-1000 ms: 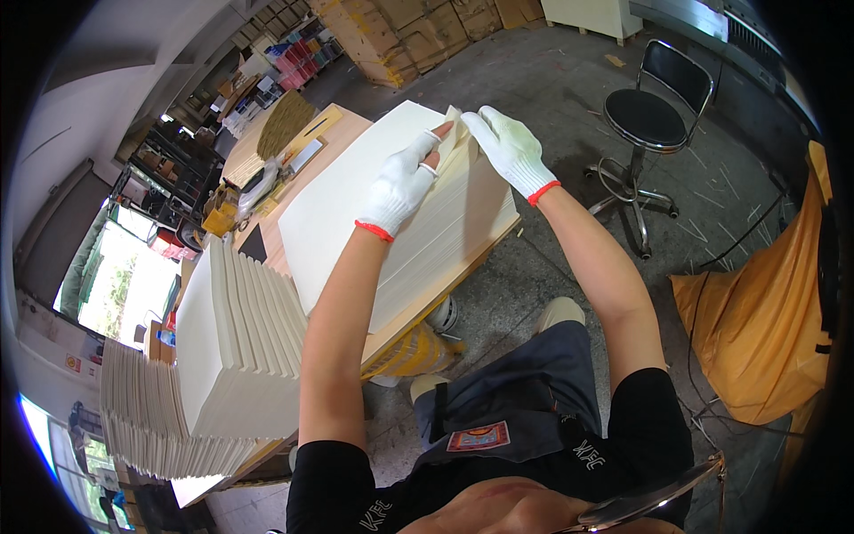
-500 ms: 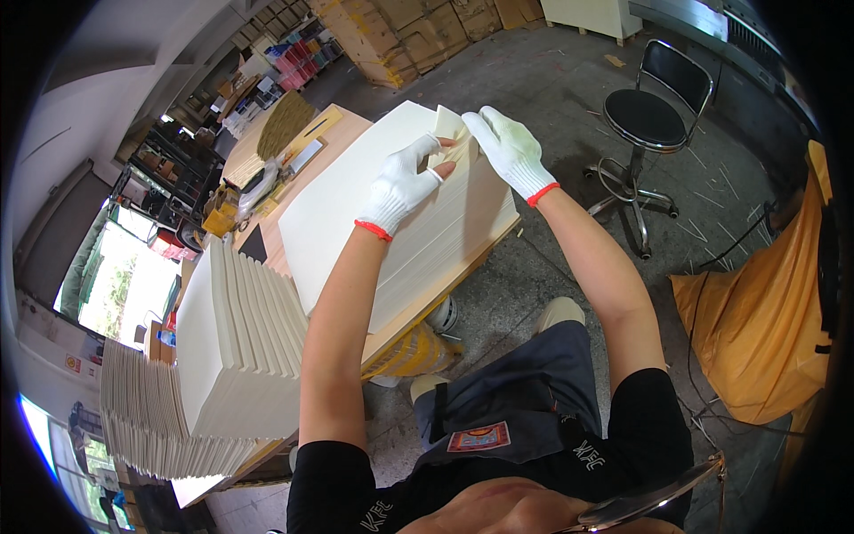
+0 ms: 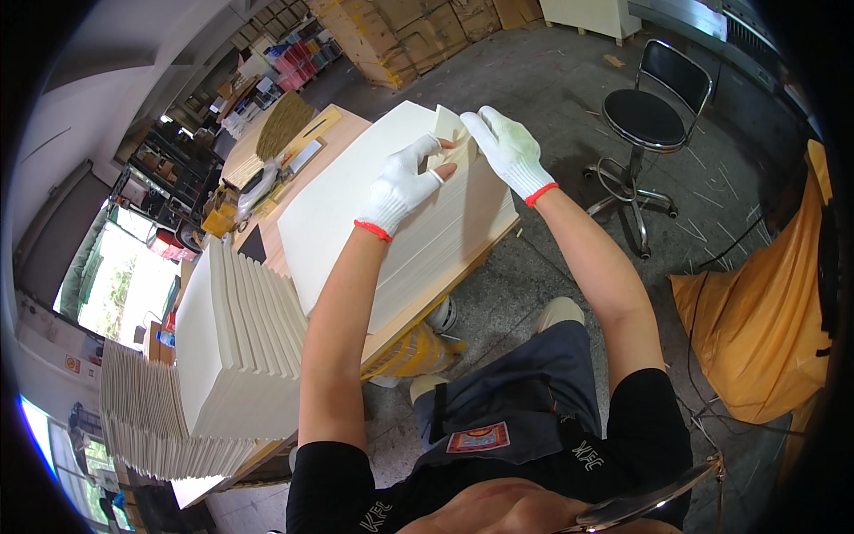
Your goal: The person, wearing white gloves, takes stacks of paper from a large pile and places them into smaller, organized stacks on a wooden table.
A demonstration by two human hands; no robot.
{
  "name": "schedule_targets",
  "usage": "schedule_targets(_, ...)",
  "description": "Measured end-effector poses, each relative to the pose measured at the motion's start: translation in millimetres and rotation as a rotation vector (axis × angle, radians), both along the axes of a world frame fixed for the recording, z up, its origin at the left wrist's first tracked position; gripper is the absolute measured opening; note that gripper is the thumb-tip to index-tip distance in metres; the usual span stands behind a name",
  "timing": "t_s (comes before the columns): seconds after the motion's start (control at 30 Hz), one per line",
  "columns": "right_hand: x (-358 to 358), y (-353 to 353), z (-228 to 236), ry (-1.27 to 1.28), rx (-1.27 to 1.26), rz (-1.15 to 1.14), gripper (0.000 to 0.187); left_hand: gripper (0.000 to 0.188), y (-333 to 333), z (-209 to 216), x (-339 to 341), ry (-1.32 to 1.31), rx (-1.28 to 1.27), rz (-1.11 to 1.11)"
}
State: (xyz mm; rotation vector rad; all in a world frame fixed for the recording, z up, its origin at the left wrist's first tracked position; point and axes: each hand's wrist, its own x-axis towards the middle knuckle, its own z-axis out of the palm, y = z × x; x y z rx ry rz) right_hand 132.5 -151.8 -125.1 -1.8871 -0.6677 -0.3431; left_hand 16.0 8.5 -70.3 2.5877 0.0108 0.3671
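Observation:
A tall stack of large cream-white sheets (image 3: 347,200) lies on the wooden table in front of me. Both my hands wear white knit gloves with red cuffs. My left hand (image 3: 400,187) is at the stack's far right edge, thumb and forefinger apart, their bare tips touching the sheet edges. Beside it, my right hand (image 3: 509,147) is closed at the far corner on some bent-up sheets (image 3: 447,123); its fingertips are partly hidden. A raised flap of sheets stands between the two hands.
More stacked sheets (image 3: 227,356) stand at the left. Behind lie a yellow tape-like bundle (image 3: 218,216) and a brown stack (image 3: 285,125). A black swivel stool (image 3: 645,116) stands at right, near an orange sack (image 3: 756,329). Cartons (image 3: 405,40) rise at the back.
Almost nothing differs. The right hand has shifted very slightly to the left at the sheets' corner; the left hand keeps its place.

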Motion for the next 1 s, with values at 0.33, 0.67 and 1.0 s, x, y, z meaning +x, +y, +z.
schedule_targets(0.33,-3.8,-3.0,5.8,0.060,-0.014,0.013,0.055,0.031,-5.0,3.9,-2.2,-0.096,-0.007,-0.013)
schedule_targets(0.67,1.3,1.0,-1.1,0.029,0.001,-0.013,0.054,0.039,-3.0,2.8,1.0,0.030,0.043,0.004)
schedule_targets(1.0,-4.0,-1.3,2.4,0.025,0.004,-0.004,0.051,0.032,-4.7,8.5,-2.6,0.031,0.017,-0.006)
